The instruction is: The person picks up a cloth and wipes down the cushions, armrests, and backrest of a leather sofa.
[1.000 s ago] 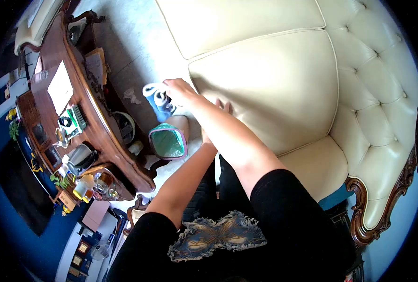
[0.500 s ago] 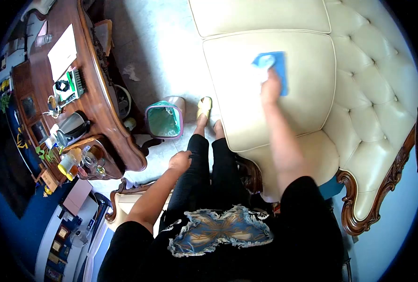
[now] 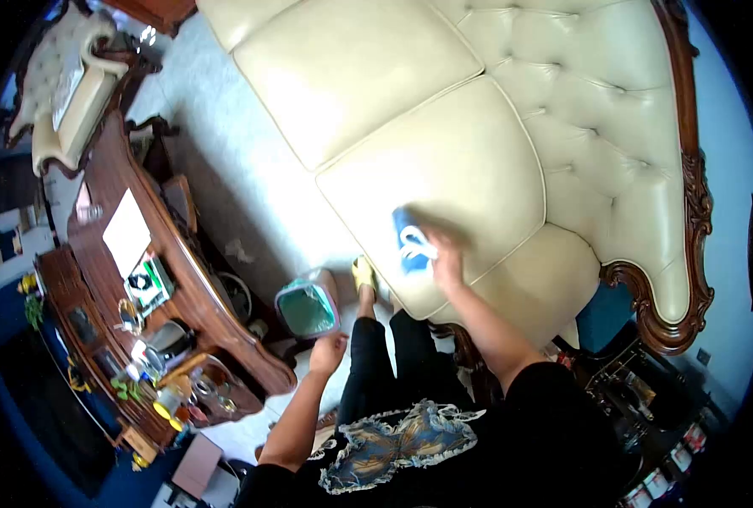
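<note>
A cream leather sofa [image 3: 469,161] with a tufted back spreads over the upper right. On its near seat cushion, close to the front edge, my right hand [image 3: 446,261] is closed on a blue cloth [image 3: 403,230] with a white part. Motion blurs the cloth and the fingers. My left hand [image 3: 329,352] hangs beside my left leg with its fingers curled, and nothing shows in it. Just above that hand stands a bin [image 3: 337,313] with a green liner.
A dark wooden desk [image 3: 186,284] on the left bears papers, a kettle [image 3: 170,339] and cups. A cream armchair [image 3: 84,110] stands at the upper left. Crumpled paper [image 3: 238,250] lies on the floor. At the lower right is a dark rack [image 3: 647,398].
My right hand and the cloth have moved from mid-cushion toward the sofa's front edge, nearer my body. The view has turned, and more of the sofa and an armchair show.
</note>
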`<state>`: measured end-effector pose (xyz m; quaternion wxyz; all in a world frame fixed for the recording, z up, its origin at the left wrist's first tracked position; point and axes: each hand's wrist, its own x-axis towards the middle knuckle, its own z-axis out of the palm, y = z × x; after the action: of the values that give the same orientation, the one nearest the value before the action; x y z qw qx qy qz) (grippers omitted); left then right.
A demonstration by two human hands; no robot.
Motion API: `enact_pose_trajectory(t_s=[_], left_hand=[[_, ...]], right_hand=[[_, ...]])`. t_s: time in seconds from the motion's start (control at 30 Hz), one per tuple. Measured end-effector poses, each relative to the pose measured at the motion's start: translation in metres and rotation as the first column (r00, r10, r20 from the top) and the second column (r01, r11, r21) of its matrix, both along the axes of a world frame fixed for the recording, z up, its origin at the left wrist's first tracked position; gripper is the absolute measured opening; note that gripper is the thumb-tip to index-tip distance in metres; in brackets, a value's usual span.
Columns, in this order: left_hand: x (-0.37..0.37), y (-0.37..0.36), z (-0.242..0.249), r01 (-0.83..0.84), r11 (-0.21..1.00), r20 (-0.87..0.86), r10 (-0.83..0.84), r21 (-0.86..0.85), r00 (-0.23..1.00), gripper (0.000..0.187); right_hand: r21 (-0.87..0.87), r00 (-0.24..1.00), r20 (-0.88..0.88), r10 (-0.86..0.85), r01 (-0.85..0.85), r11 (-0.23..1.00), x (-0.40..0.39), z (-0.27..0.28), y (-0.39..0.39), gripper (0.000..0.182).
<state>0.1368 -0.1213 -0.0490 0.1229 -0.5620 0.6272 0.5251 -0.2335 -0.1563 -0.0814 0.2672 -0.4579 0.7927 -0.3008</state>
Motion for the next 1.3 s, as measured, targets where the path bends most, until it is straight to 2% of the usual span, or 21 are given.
enact_pose_trajectory(t_s=[0.03,0.13,0.17,0.2,0.27,0.3,0.33,0.37,0.4,0.43,0.53,0.7,0.77,0.87,0.97,1.03,1.07,1.13,1.17,1.23,1.3], left_hand=[[0.001,-0.003,0.008,0.013,1.0,-0.019,-0.013,-0.005,1.0,0.02],[-0.006,-0.015,0.039,-0.004,0.998,-0.064,-0.001,-0.065,0.998,0.02],[-0.011,-0.021,0.051,-0.016,0.997,-0.077,0.01,-0.076,0.997,0.02],[-0.017,-0.027,0.06,-0.042,0.998,-0.087,0.037,-0.054,0.996,0.022],[-0.025,-0.036,0.066,-0.015,0.998,-0.062,0.012,-0.056,0.998,0.023],[-0.031,-0.039,0.068,0.017,0.998,-0.043,-0.019,-0.06,0.999,0.024],[-0.038,-0.041,0.067,0.023,0.997,-0.052,-0.027,-0.077,0.998,0.024],[-0.042,-0.044,0.065,0.055,0.996,-0.043,-0.058,-0.073,0.997,0.025],[-0.045,-0.051,0.068,0.086,0.994,-0.026,-0.088,-0.071,0.996,0.027],[-0.054,-0.055,0.075,0.097,0.989,0.03,-0.094,-0.108,0.995,0.036],[-0.074,-0.075,0.101,0.101,0.98,0.021,-0.099,-0.173,0.995,0.048],[-0.091,-0.11,0.124,0.248,0.955,-0.032,-0.256,-0.166,0.966,0.047],[-0.107,-0.123,0.132,0.296,0.937,-0.011,-0.303,-0.184,0.953,0.05],[-0.131,-0.14,0.149,0.224,0.963,-0.12,-0.243,-0.148,0.963,0.061],[-0.157,-0.156,0.162,0.101,0.991,-0.247,-0.119,-0.085,0.962,0.083],[-0.169,-0.169,0.16,0.03,0.999,-0.351,-0.036,-0.023,0.936,0.094],[-0.174,-0.176,0.161,-0.042,0.993,-0.424,0.085,0.11,0.902,0.099],[-0.184,-0.201,0.171,0.106,0.898,-0.569,0.175,0.426,0.804,0.088],[-0.187,-0.209,0.183,0.151,0.789,-0.554,0.267,0.595,0.789,0.081],[-0.188,-0.229,0.185,0.229,0.645,-0.53,0.32,0.729,0.785,0.075],[-0.193,-0.242,0.192,0.169,0.598,-0.472,0.396,0.783,0.787,0.075]], right_hand=[[-0.121,0.937,-0.347,0.049,-0.097,0.988,-0.025,0.006,-0.017,0.037],[0.082,0.807,-0.59,-0.026,0.091,0.992,-0.055,-0.052,0.004,0.038],[0.469,0.832,-0.533,0.154,0.139,0.872,-0.034,-0.061,0.02,0.03],[0.38,0.757,-0.633,0.16,0.125,0.916,-0.007,-0.09,0.046,0.023],[0.624,0.967,-0.243,0.077,0.095,0.775,0.055,-0.085,0.072,0.023],[0.539,0.987,0.067,0.144,-0.157,0.827,0.078,-0.085,0.094,0.021],[0.507,0.877,0.413,0.245,-0.445,0.738,0.098,-0.102,0.115,0.024],[0.479,0.828,0.56,0.028,-0.352,0.804,0.121,-0.095,0.123,0.031],[0.58,0.913,0.378,0.153,-0.362,0.729,0.144,-0.098,0.12,0.032],[0.575,0.911,0.398,0.106,-0.337,0.746,0.142,-0.063,0.107,0.034],[0.289,0.912,0.377,0.164,-0.284,0.914,0.099,0.004,0.071,0.032],[0.197,0.955,0.176,-0.239,0.204,0.959,-0.006,0.016,0.036,0.038],[0.207,0.882,0.183,-0.435,0.398,0.894,-0.043,0.082,0.018,0.038],[0.088,0.757,0.37,-0.539,0.549,0.831,-0.064,0.109,0.002,0.03],[0.014,0.504,0.793,-0.341,0.545,0.838,-0.048,0.133,-0.012,0.032],[0.068,0.281,0.932,-0.23,0.486,0.871,-0.03,0.181,-0.017,0.036],[0.052,0.173,0.974,-0.144,0.45,0.892,-0.023,0.19,-0.018,0.038],[0.109,-0.115,0.991,-0.073,0.346,0.932,-0.015,0.207,-0.018,0.039],[0.105,-0.156,0.986,-0.057,0.315,0.943,-0.012,0.192,-0.019,0.038],[0.149,-0.187,0.978,-0.09,0.334,0.931,-0.006,0.208,-0.024,0.037],[0.115,-0.221,0.974,-0.037,0.352,0.929,0.002,0.192,-0.038,0.036]])
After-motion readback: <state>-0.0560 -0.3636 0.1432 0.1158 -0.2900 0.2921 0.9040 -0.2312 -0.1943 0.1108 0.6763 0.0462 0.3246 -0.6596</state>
